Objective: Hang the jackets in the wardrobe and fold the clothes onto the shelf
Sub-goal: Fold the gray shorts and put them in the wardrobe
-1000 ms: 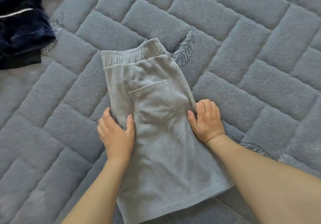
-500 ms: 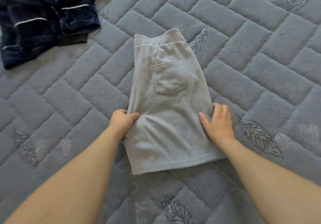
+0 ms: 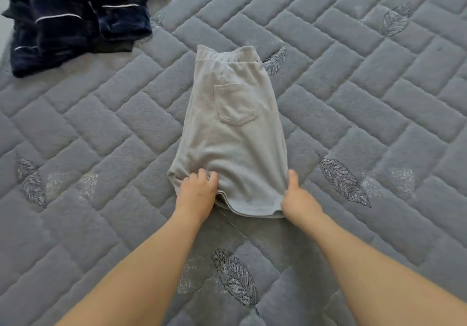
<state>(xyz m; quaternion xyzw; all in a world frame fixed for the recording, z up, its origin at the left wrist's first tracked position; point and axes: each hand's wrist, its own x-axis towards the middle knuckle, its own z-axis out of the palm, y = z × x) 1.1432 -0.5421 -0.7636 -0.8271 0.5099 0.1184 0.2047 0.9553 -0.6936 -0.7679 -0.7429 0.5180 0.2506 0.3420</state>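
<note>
A person is gripping the hem end of a pair of grey shorts (image 3: 231,133) lying lengthwise on a quilted grey bed cover (image 3: 353,85), the waistband pointing away from the fingers. The left hand (image 3: 198,190) is bunching the near left corner in curled fingers; the right hand (image 3: 297,198) is pinching the near right corner, thumb on top. The step in hand is likely a fold of the hem up toward the waistband. Doing it well means lifting both corners level, keeping the layers together and landing the hem square beneath the pocket. A navy pyjama set (image 3: 73,17) is lying well beyond the left fingers.
</note>
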